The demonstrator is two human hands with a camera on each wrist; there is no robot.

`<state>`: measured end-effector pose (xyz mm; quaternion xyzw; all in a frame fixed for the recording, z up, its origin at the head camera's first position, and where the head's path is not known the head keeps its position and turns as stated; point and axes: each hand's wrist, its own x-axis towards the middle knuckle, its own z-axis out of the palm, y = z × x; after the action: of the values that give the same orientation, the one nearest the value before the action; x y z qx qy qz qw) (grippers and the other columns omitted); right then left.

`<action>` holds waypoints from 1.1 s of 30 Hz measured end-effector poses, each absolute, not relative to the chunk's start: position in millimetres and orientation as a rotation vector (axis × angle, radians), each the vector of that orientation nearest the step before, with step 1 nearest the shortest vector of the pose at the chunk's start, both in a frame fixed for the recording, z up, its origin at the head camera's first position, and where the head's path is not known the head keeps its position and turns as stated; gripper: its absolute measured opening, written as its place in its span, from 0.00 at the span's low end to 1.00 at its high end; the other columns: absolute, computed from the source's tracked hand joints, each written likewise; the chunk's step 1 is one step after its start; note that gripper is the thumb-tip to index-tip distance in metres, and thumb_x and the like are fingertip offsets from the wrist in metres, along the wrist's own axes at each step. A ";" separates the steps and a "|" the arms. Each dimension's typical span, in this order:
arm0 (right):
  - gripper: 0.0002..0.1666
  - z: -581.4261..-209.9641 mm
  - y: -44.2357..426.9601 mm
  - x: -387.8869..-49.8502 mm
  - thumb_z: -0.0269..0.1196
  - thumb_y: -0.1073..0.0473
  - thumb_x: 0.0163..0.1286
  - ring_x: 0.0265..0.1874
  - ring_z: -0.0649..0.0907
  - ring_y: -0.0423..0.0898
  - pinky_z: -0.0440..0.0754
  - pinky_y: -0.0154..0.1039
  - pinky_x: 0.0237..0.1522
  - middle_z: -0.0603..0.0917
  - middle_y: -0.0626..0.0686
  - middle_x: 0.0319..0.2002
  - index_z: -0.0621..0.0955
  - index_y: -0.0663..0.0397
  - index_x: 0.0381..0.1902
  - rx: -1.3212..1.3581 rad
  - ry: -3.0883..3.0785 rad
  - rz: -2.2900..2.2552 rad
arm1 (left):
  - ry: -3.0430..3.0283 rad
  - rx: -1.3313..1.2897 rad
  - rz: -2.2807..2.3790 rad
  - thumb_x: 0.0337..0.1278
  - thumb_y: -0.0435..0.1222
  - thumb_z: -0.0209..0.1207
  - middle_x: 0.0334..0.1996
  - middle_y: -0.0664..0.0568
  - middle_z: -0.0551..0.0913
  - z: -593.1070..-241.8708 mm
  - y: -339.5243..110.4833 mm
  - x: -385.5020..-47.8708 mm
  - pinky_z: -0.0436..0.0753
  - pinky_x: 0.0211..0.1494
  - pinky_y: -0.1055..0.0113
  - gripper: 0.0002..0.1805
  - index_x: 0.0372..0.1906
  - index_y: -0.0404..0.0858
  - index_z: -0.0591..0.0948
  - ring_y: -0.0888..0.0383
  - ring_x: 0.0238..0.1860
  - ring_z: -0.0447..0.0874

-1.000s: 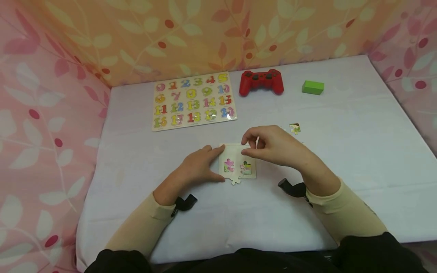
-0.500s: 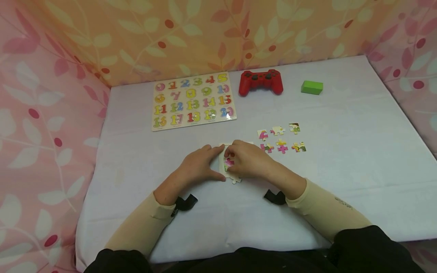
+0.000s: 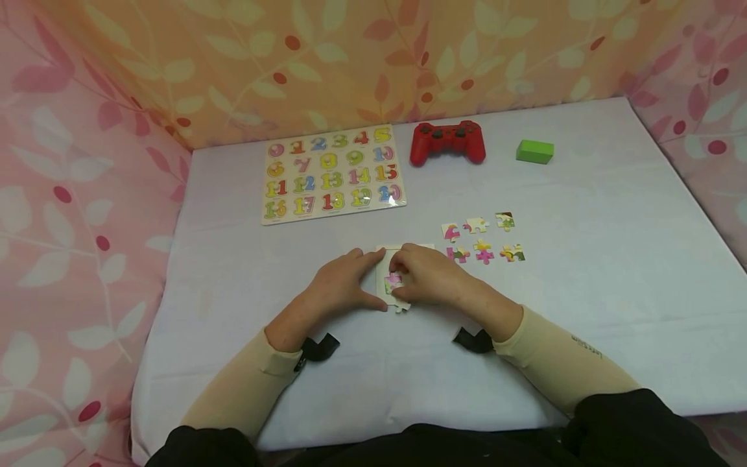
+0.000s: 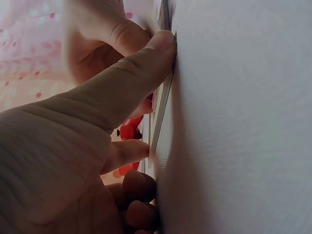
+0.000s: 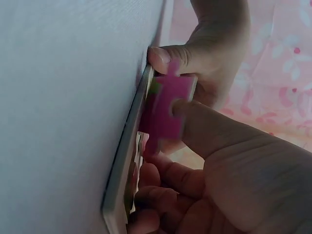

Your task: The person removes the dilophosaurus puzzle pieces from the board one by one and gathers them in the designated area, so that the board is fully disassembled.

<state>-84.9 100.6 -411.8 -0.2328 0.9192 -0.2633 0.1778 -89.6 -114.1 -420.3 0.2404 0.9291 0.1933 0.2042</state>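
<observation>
A small pale puzzle board (image 3: 381, 275) lies flat before me. My left hand (image 3: 344, 282) rests at its left side, with the index fingertip at the upper corner and the thumb at the lower one. In the left wrist view, that thumb (image 4: 141, 61) lies along the board's edge. My right hand (image 3: 430, 275) is over the board and hides its right part. It pinches a pink jigsaw piece (image 5: 168, 107), held tilted at the board in the right wrist view. A cream jigsaw piece (image 3: 403, 306) pokes out past the board's near edge, partly under the right thumb.
Several loose jigsaw pieces (image 3: 484, 253) lie in two rows right of the board. Farther back are a number puzzle (image 3: 332, 170), a red game controller (image 3: 447, 141) and a green block (image 3: 535, 151). Patterned cloth (image 3: 350, 65) walls the white table.
My right hand has moved left and down from the board's upper right, uncovering the loose pieces, and now pinches the pink jigsaw piece. The left hand stays at the board's edge.
</observation>
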 end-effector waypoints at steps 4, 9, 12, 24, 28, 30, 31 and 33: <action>0.20 -413.5 102.3 -85.0 0.76 0.51 0.59 0.37 0.77 0.46 0.77 0.41 0.43 0.78 0.46 0.38 0.84 0.51 0.46 -0.703 2.610 -0.738 | 2.597 0.672 0.528 0.39 0.58 0.80 0.44 0.53 0.76 -420.0 -112.9 -89.0 0.72 0.37 0.63 0.59 0.79 0.47 0.66 0.55 0.38 0.72; 0.20 -412.4 102.3 -85.0 0.76 0.49 0.59 0.37 0.78 0.44 0.78 0.40 0.42 0.78 0.45 0.39 0.83 0.49 0.46 -0.735 2.642 -0.707 | 2.596 0.664 0.532 0.39 0.58 0.80 0.45 0.52 0.76 -419.6 -112.2 -88.4 0.73 0.37 0.63 0.59 0.79 0.47 0.66 0.55 0.37 0.72; 0.21 -407.3 101.8 -83.8 0.75 0.49 0.59 0.37 0.78 0.44 0.79 0.41 0.41 0.79 0.45 0.40 0.82 0.49 0.47 -0.750 2.668 -0.707 | 2.598 0.663 0.536 0.38 0.58 0.80 0.45 0.52 0.76 -419.0 -112.4 -87.8 0.73 0.38 0.63 0.59 0.79 0.48 0.66 0.55 0.38 0.73; 0.26 -368.6 111.7 -72.8 0.74 0.52 0.57 0.37 0.79 0.45 0.78 0.40 0.37 0.81 0.47 0.43 0.81 0.52 0.52 -0.832 2.761 -0.864 | 2.596 0.637 0.534 0.39 0.58 0.80 0.44 0.52 0.76 -416.3 -110.6 -89.0 0.73 0.38 0.62 0.58 0.79 0.51 0.66 0.55 0.38 0.73; 0.23 -356.6 120.1 -66.3 0.73 0.53 0.58 0.35 0.79 0.44 0.77 0.40 0.33 0.80 0.46 0.42 0.81 0.50 0.50 -0.865 2.799 -0.901 | 2.599 0.632 0.515 0.39 0.58 0.80 0.44 0.52 0.76 -416.9 -110.6 -88.9 0.74 0.38 0.62 0.58 0.79 0.49 0.66 0.55 0.39 0.73; 0.22 -351.4 125.5 -62.7 0.73 0.52 0.58 0.34 0.79 0.44 0.76 0.40 0.32 0.80 0.45 0.42 0.80 0.49 0.49 -0.874 2.828 -0.890 | 2.600 0.632 0.507 0.40 0.59 0.79 0.44 0.52 0.76 -417.1 -110.1 -88.5 0.74 0.38 0.62 0.58 0.79 0.49 0.66 0.55 0.39 0.73; 0.21 -349.2 128.7 -60.7 0.72 0.52 0.59 0.33 0.79 0.44 0.76 0.40 0.32 0.80 0.45 0.41 0.80 0.49 0.48 -0.873 2.843 -0.879 | 2.600 0.631 0.506 0.40 0.59 0.79 0.44 0.52 0.76 -417.3 -110.0 -88.1 0.74 0.38 0.62 0.58 0.79 0.49 0.66 0.55 0.39 0.73; 0.21 -346.1 135.9 -56.7 0.73 0.52 0.58 0.33 0.79 0.44 0.76 0.40 0.32 0.80 0.45 0.42 0.80 0.48 0.48 -0.861 2.867 -0.847 | 2.598 0.627 0.505 0.40 0.58 0.79 0.44 0.52 0.76 -418.1 -109.8 -87.3 0.74 0.38 0.62 0.58 0.79 0.48 0.66 0.55 0.39 0.73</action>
<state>-56.7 135.9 -346.1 -0.2767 0.9215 -0.2721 0.0152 -87.3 -109.8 -418.1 0.2256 0.9340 0.1816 0.2094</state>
